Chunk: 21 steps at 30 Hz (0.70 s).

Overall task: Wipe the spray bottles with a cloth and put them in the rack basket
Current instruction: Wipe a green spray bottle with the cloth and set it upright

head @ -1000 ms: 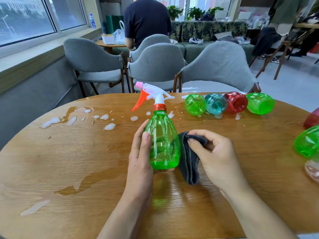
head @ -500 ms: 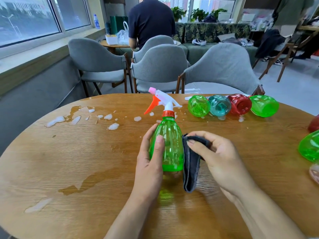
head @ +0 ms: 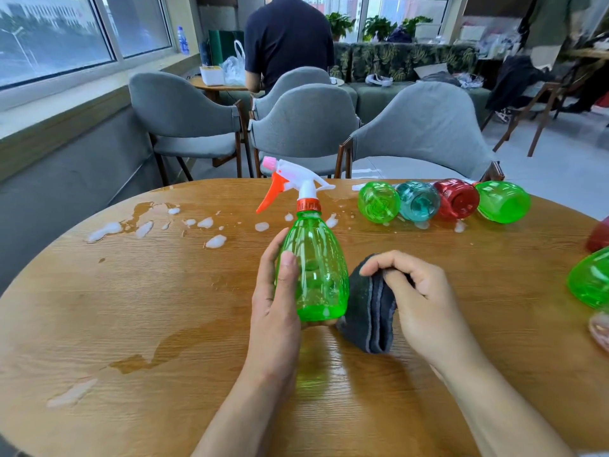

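My left hand [head: 275, 311] grips an upright green spray bottle [head: 318, 272] with a white head and orange trigger, held just above the round wooden table [head: 164, 308]. My right hand [head: 418, 298] holds a folded dark grey cloth [head: 370, 313] against the bottle's lower right side. Several more bottles lie on their sides at the far edge: a green bottle [head: 378, 201], a teal bottle [head: 418, 201], a red bottle [head: 456, 199] and another green bottle [head: 502, 201]. A further green bottle [head: 591, 278] lies at the right edge. No rack basket is in view.
Foam blobs and wet patches [head: 148, 222] spread over the table's left and far parts. Grey chairs [head: 303, 123] stand behind the table. A person in a dark shirt [head: 290, 41] sits with their back turned at another table. A red bottle [head: 599, 235] is cut off at the right.
The cloth has slid down the bottle's right side toward its base, and my right hand has shifted slightly right. The bottle stays upright in my left hand.
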{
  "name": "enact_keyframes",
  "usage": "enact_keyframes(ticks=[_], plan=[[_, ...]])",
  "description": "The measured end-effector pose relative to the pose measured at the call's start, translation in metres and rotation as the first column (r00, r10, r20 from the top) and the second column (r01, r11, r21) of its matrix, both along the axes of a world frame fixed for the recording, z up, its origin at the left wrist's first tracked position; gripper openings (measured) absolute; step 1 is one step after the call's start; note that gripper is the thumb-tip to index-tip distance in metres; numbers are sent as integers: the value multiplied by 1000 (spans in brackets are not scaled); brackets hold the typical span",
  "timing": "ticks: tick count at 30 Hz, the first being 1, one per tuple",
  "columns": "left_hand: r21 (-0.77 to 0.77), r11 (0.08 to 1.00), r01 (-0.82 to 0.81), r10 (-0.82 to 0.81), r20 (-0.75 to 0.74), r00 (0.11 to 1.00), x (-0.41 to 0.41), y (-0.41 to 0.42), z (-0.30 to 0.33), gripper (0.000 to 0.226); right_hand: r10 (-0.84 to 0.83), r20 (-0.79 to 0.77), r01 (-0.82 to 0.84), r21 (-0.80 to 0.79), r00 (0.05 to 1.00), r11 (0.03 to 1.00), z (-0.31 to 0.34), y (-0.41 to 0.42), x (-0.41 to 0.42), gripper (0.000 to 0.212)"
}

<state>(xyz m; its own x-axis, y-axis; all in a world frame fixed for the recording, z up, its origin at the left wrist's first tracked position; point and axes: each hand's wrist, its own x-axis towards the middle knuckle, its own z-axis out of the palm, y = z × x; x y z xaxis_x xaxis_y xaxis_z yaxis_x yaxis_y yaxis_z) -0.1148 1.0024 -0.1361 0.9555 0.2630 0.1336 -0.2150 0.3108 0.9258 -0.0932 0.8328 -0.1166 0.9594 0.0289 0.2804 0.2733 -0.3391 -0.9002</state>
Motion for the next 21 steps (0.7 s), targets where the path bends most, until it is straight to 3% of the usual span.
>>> enact_keyframes(ticks=[2, 6, 11, 21], plan=[[5, 1000, -3, 3, -2, 1000, 0, 0, -1, 45, -29, 23, 30, -29, 999, 999, 0, 1, -1, 38], [33, 999, -10, 10, -11, 1000, -1, 1, 0, 39, -59, 44, 63, -91, 997, 994, -1, 2, -2, 11], [-10, 1000, 5, -6, -8, 1000, 0, 2, 0, 42, -109, 66, 118, -160, 992, 980, -5, 3, 0, 26], [22, 1000, 12, -12, -25, 1000, 3, 3, -6, 40, -84, 83, 99, -197, 993, 975, -11, 6, 3, 31]])
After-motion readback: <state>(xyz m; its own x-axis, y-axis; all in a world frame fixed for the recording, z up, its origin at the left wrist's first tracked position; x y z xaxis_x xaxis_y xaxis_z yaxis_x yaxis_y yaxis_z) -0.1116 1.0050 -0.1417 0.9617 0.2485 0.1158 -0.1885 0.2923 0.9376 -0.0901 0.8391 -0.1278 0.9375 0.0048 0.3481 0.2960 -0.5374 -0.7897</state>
